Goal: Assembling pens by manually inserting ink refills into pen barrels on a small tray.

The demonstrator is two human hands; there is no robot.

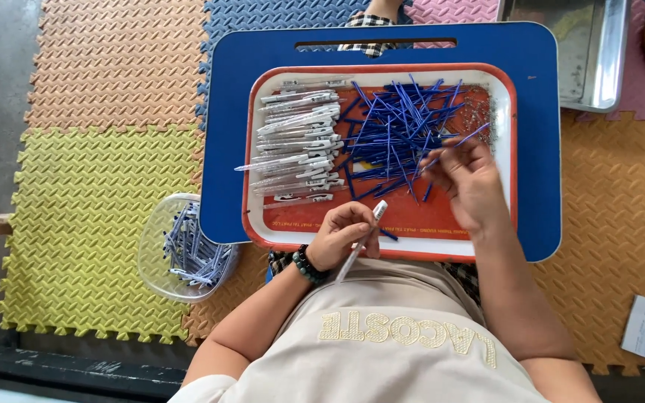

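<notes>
White plastic shows first: a pen barrel (pixel 358 242) sits in the left hand (pixel 341 237), the nearest thing to the body. Its fingers are curled together and clamped on the barrel's middle. The barrel's long axis runs on a slant, its lower end toward the person's lap and its open upper end (pixel 380 210) up and to the right, clear of the fingertips and above the orange-rimmed tray (pixel 442 227).

Farther out and to the right, the right hand (pixel 470 179) is over the tray's right part. Its thumb and forefinger are pinched together on a thin blue refill (pixel 463 141). The refill's axis also slants: its free end rises up and to the right beyond the fingers, and its other end points down and left from the fingertips. That lower end faces roughly toward the barrel's open mouth, which lies down and left of the right hand, near but apart from it. The two hands are about equally close to that gap.

Beyond the hands, a loose heap of blue refills (pixel 393 130) covers the tray's middle, and a stack of white barrels (pixel 300 142) lies to its left. The tray rests on a blue lap table (pixel 539 149). A clear bowl of finished pens (pixel 188 250) stands on the foam mat floor (pixel 98 186) to the left.
</notes>
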